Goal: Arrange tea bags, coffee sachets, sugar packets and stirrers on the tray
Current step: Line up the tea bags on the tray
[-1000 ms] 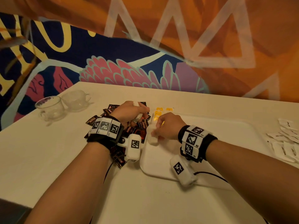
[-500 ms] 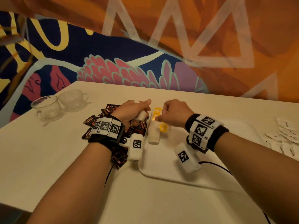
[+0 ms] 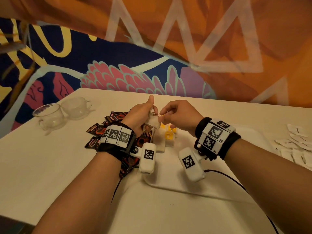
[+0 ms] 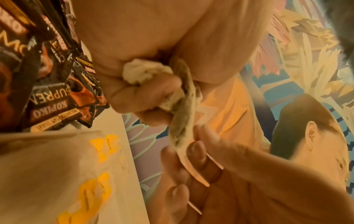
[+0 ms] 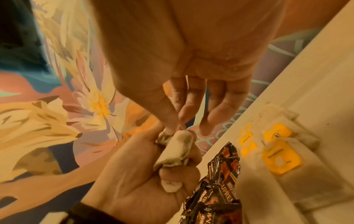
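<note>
Left hand (image 3: 141, 114) grips a tea-bag bundle (image 3: 154, 122); right hand (image 3: 177, 115) pinches one bag. Two glass cups (image 3: 50, 115) at 10 o'clock. Coffee sachets (image 3: 96, 130) read "KOPIKO".

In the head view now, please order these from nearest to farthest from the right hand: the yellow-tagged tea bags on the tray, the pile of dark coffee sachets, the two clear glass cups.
1. Yellow-tagged tea bags: just below the right hand.
2. Pile of dark coffee sachets: farther left, under the left wrist.
3. Two clear glass cups: far left.
</note>
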Demonstrator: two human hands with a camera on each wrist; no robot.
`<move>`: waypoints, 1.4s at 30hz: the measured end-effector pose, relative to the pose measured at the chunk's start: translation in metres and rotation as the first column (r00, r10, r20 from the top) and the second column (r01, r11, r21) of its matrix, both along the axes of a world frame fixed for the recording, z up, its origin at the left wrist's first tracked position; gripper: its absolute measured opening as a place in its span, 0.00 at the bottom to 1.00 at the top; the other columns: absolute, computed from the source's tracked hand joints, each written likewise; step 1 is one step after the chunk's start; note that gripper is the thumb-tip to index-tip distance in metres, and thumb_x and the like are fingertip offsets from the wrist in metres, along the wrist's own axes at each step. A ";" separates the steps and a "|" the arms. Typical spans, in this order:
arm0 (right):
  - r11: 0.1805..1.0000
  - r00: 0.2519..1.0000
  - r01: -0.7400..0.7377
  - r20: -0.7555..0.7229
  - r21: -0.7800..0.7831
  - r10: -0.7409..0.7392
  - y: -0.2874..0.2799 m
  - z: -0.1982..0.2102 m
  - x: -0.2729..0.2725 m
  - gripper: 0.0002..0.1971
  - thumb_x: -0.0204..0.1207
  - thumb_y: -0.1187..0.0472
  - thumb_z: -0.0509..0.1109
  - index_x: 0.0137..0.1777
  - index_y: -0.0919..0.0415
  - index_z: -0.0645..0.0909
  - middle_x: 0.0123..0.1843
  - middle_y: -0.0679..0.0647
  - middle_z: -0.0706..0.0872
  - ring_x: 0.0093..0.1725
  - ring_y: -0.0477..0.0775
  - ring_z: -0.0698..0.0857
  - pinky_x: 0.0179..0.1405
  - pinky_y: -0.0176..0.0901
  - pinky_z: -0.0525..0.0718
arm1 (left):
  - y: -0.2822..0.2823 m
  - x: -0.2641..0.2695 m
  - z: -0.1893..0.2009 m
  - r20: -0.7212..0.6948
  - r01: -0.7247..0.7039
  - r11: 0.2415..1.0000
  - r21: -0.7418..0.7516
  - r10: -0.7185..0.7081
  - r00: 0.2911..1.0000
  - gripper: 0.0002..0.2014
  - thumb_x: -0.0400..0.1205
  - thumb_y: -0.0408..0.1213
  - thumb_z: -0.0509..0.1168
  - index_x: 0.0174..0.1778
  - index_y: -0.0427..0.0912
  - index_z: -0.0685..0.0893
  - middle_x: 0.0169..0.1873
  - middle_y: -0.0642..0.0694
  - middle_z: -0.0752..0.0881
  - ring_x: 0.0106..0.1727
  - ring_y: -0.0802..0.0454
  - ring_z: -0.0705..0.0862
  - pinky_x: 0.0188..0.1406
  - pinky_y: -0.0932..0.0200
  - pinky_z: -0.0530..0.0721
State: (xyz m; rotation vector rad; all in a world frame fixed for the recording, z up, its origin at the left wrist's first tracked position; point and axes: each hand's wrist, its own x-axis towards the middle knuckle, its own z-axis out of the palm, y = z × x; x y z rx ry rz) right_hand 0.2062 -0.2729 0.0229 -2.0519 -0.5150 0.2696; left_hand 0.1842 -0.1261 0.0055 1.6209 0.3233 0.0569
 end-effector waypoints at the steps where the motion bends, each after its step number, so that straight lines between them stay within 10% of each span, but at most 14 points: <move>1: 1.000 0.999 -0.007 -0.034 0.020 0.008 0.000 0.001 -0.001 0.07 0.70 0.57 0.80 0.43 0.56 0.85 0.44 0.55 0.90 0.47 0.53 0.90 0.38 0.43 0.86 | 0.000 -0.001 0.000 0.012 -0.015 1.000 -0.016 0.015 1.000 0.27 0.85 0.61 0.52 0.32 0.42 0.79 0.23 0.44 0.79 0.17 0.52 0.75 0.16 0.65 0.70; 10: 0.999 0.993 0.010 -0.115 -0.034 -0.014 -0.001 0.006 -0.004 0.11 0.72 0.56 0.78 0.52 0.55 0.85 0.43 0.52 0.89 0.37 0.47 0.85 0.32 0.40 0.78 | -0.001 0.001 -0.005 0.101 -0.086 0.991 -0.103 0.096 0.990 0.26 0.86 0.57 0.53 0.30 0.42 0.78 0.29 0.45 0.83 0.32 0.48 0.81 0.34 0.56 0.79; 16: 0.994 0.990 -0.089 -0.112 -0.056 0.082 0.000 0.005 -0.010 0.05 0.73 0.60 0.77 0.42 0.58 0.84 0.35 0.52 0.91 0.31 0.46 0.87 0.30 0.38 0.80 | -0.003 -0.001 -0.006 0.156 -0.086 0.996 -0.013 0.088 0.984 0.27 0.85 0.59 0.52 0.27 0.46 0.80 0.30 0.46 0.84 0.34 0.45 0.81 0.38 0.52 0.78; 21: 0.982 0.949 -0.117 0.276 -0.149 0.154 -0.014 0.014 -0.008 0.05 0.74 0.61 0.75 0.41 0.50 0.82 0.37 0.48 0.91 0.37 0.41 0.89 0.41 0.33 0.85 | 0.015 -0.008 -0.008 0.114 -0.078 0.994 -0.074 0.086 0.990 0.19 0.85 0.53 0.58 0.37 0.43 0.81 0.29 0.44 0.78 0.21 0.52 0.71 0.17 0.65 0.66; 27: 0.984 0.884 -0.145 0.432 -0.106 0.177 -0.019 0.014 -0.008 0.07 0.74 0.66 0.69 0.44 0.52 0.84 0.42 0.46 0.90 0.43 0.43 0.89 0.49 0.38 0.87 | 0.015 -0.023 -0.004 0.056 0.270 0.958 -0.094 -0.266 0.962 0.16 0.83 0.49 0.63 0.43 0.36 0.78 0.26 0.45 0.72 0.19 0.57 0.66 0.15 0.67 0.62; 30: 0.996 0.919 -0.088 0.389 0.030 0.069 -0.017 0.008 -0.008 0.01 0.75 0.58 0.73 0.43 0.53 0.84 0.41 0.46 0.89 0.41 0.43 0.88 0.43 0.41 0.88 | 0.011 -0.024 -0.001 0.122 0.221 0.973 -0.058 -0.213 0.969 0.09 0.83 0.42 0.64 0.42 0.39 0.81 0.25 0.46 0.78 0.20 0.56 0.68 0.16 0.67 0.64; 33: 0.989 0.982 -0.018 0.186 0.147 -0.010 -0.016 0.000 -0.007 0.15 0.67 0.48 0.80 0.48 0.50 0.80 0.44 0.49 0.90 0.43 0.46 0.89 0.40 0.42 0.88 | 0.011 -0.024 0.000 0.144 0.170 0.985 -0.025 -0.165 0.976 0.07 0.83 0.40 0.66 0.42 0.42 0.83 0.24 0.48 0.82 0.22 0.54 0.68 0.18 0.64 0.63; 36: 0.986 1.000 0.009 -0.023 0.165 -0.005 -0.015 -0.006 -0.007 0.20 0.65 0.57 0.83 0.52 0.55 0.78 0.46 0.59 0.90 0.46 0.58 0.90 0.44 0.50 0.90 | 0.007 -0.024 0.000 0.142 0.156 0.987 -0.032 -0.150 0.978 0.08 0.84 0.39 0.65 0.40 0.40 0.81 0.22 0.49 0.81 0.21 0.54 0.68 0.18 0.64 0.63; 42: 0.995 0.985 -0.038 0.162 -0.092 0.053 -0.021 0.012 0.000 0.08 0.71 0.66 0.76 0.40 0.51 0.85 0.42 0.50 0.86 0.42 0.51 0.85 0.45 0.47 0.88 | 0.013 -0.025 -0.003 0.109 0.117 0.973 0.200 -0.141 0.984 0.09 0.84 0.41 0.64 0.44 0.42 0.85 0.37 0.42 0.85 0.22 0.55 0.71 0.19 0.64 0.65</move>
